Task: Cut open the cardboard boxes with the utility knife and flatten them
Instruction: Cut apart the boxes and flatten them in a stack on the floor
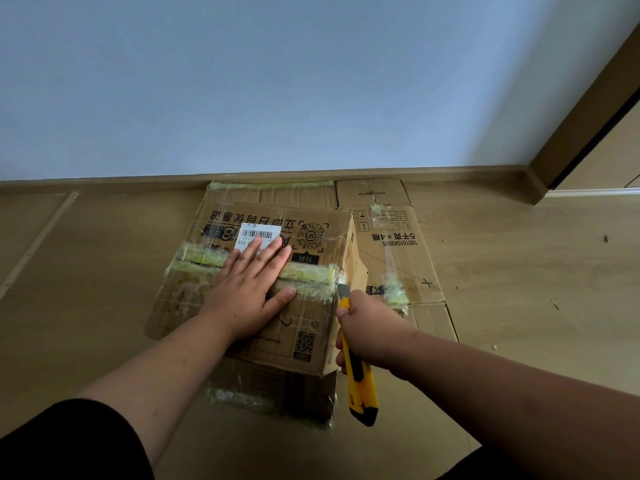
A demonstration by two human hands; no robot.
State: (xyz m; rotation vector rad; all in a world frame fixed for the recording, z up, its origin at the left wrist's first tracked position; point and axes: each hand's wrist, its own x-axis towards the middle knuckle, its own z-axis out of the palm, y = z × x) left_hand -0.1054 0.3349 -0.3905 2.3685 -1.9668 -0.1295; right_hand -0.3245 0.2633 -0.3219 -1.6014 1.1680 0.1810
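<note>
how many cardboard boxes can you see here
2. One taped box stands in the middle of the floor, under the left hand, with the utility knife in the right hand at its right edge. One flattened box lies behind it to the right. Others may be hidden underneath.

Dim, cool daylight, soft shadows, mild glare on tape (306, 271) — wide-angle bending at edges, focus sharp

Both forearms are bare from wrist to above the elbow. A black sleeve (69, 441) covers the left upper arm at the lower left. The left hand (249, 292) and right hand (367, 327) wear no gloves, rings or watch.
</note>
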